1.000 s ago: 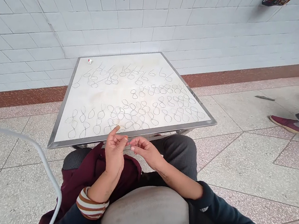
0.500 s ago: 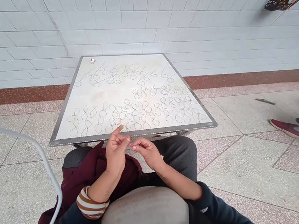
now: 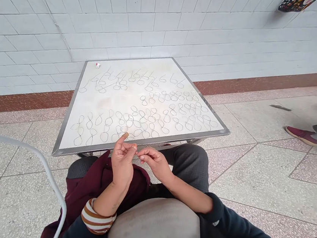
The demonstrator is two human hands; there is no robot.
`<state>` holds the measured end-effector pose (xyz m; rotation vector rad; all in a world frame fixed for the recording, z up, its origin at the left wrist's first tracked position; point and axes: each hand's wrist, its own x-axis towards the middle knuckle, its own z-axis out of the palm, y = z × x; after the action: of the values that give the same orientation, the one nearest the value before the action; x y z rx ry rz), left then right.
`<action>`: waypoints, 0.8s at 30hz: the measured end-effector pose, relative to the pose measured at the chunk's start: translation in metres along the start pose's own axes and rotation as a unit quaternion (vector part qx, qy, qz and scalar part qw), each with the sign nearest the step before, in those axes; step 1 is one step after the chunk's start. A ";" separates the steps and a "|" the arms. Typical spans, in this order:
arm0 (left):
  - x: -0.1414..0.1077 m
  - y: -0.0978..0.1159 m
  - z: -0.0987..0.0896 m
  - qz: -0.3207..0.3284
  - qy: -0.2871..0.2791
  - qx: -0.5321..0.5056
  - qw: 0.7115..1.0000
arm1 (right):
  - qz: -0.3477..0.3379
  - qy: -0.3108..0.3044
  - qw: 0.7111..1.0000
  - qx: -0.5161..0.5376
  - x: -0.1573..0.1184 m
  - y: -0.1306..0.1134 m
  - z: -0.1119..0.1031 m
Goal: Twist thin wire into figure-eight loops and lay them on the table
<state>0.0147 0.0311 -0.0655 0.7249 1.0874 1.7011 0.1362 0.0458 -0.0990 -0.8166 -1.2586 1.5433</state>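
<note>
Over the near edge of the table, my left hand (image 3: 122, 160) pinches thumb and forefinger together, with one finger stretched upward. My right hand (image 3: 155, 162) closes its fingertips in a pinch just beside the left ones. Between the two pinches there seems to be a fine strand of thin wire, mostly hidden by the fingers. Many thin wire loops (image 3: 104, 136) lie on the white tabletop (image 3: 103, 103): figure-eight shapes in the near and right part, single loops with a straight tail (image 3: 174, 79) along the far part.
A small white and red object (image 3: 97, 65) sits at the table's far left corner. Metal edging (image 3: 173, 136) frames the tabletop. A pale curved tube (image 3: 42, 159) passes at my left. Another person's shoe (image 3: 299, 135) shows on the floor at right. The tiled wall (image 3: 146, 22) stands behind.
My hands stay in nearly the same pinch over the table edge, with only slight finger movement. The wire loops on the table have not moved.
</note>
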 end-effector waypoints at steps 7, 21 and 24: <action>-0.002 -0.002 0.001 -0.010 0.000 -0.002 1.000 | 0.016 0.019 0.999 0.045 0.001 0.004 0.004; 0.004 0.000 -0.003 0.040 0.015 0.058 0.997 | -0.253 -0.010 0.876 -0.410 -0.002 -0.011 -0.011; 0.003 0.001 -0.004 0.046 0.014 0.069 0.996 | -0.294 -0.016 0.843 -0.451 0.001 -0.015 -0.007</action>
<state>0.0099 0.0323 -0.0664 0.8517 1.2166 1.7304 0.1465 0.0490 -0.0859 -0.8356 -2.0593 0.4137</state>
